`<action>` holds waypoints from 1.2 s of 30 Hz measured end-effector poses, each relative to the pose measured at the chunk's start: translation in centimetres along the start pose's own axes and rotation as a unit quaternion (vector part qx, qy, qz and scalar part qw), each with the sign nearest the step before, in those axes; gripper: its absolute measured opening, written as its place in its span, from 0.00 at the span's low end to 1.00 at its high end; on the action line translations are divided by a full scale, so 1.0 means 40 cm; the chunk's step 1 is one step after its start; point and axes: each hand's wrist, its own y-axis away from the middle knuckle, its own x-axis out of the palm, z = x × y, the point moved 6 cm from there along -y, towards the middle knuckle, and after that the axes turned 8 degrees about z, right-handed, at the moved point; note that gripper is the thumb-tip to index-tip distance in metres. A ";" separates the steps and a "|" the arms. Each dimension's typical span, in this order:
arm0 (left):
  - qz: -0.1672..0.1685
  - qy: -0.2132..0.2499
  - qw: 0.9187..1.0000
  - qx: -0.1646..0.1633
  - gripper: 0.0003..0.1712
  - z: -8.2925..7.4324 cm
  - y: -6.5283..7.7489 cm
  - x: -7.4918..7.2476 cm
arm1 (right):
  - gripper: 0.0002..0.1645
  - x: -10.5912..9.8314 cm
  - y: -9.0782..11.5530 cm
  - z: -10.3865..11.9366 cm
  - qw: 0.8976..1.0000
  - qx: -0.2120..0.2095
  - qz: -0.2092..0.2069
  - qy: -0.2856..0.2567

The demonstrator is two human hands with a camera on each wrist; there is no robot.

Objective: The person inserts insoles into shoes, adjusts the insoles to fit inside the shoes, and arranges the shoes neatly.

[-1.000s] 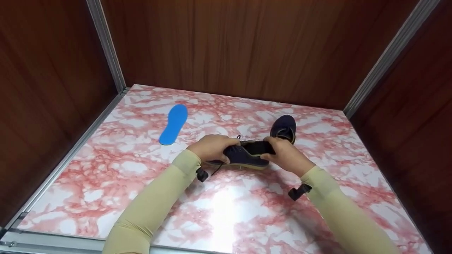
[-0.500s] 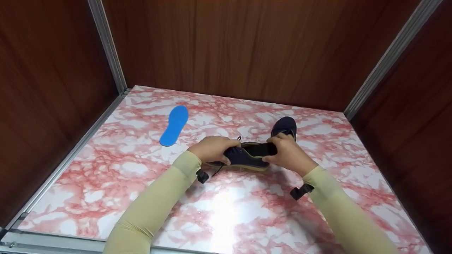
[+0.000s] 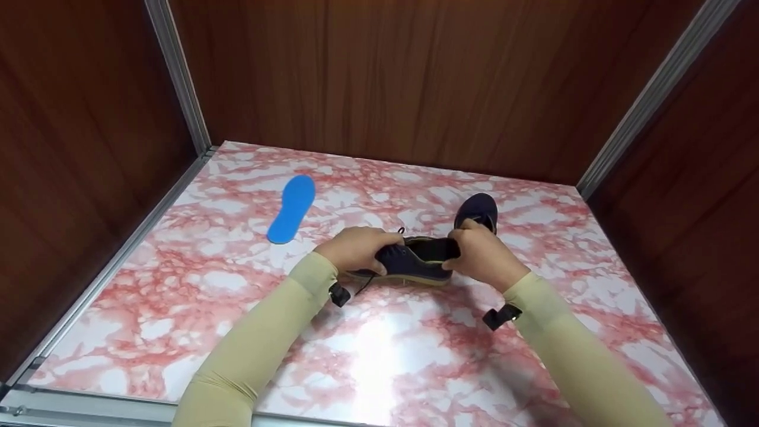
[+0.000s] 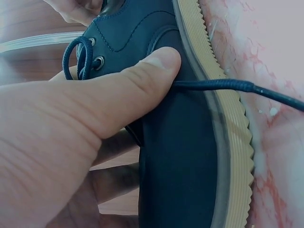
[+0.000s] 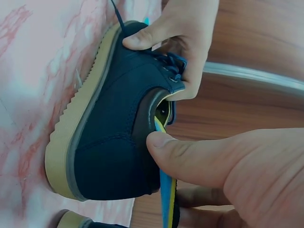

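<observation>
A dark navy lace-up shoe [image 3: 409, 264] with a tan serrated sole stands on the surface, toe to the left. My left hand [image 3: 356, 249] grips its front part, thumb on the near side by a loose lace [image 4: 213, 85]. An insole [image 5: 166, 190], blue and yellow at its edge and dark on its upper face, lies partly in the shoe's opening, its heel end sticking out over the collar. My right hand [image 3: 483, 252] pinches that heel end, thumb right at the collar rim. The insole's front is hidden inside the shoe.
A second navy shoe [image 3: 477, 207] sits just behind my right hand. A flat blue insole [image 3: 292, 209] lies at the back left. Wood-grain panels [image 3: 379, 77] enclose the red-and-white marbled tabletop [image 3: 195, 296] at the back and sides.
My right fingers have shifted slightly along the insole's heel end, and less of its dark face shows by the hand. My left hand keeps its grip on the shoe.
</observation>
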 end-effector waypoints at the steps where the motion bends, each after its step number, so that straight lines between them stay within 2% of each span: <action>1: -0.001 -0.002 1.000 0.001 0.37 0.000 0.000 0.000 | 0.29 0.001 0.000 -0.001 1.000 -0.001 0.000 -0.001; 13: -0.003 0.002 1.000 0.004 0.37 0.001 0.003 -0.001 | 0.26 -0.013 0.005 0.008 0.999 -0.008 -0.040 -0.011; 19: -0.001 0.004 1.000 0.005 0.37 0.000 0.002 -0.001 | 0.28 -0.008 0.006 0.005 0.999 -0.001 -0.042 -0.017; 36: 0.007 0.008 1.000 0.000 0.38 -0.004 0.002 0.000 | 0.25 0.000 0.004 0.005 0.998 0.006 -0.052 -0.030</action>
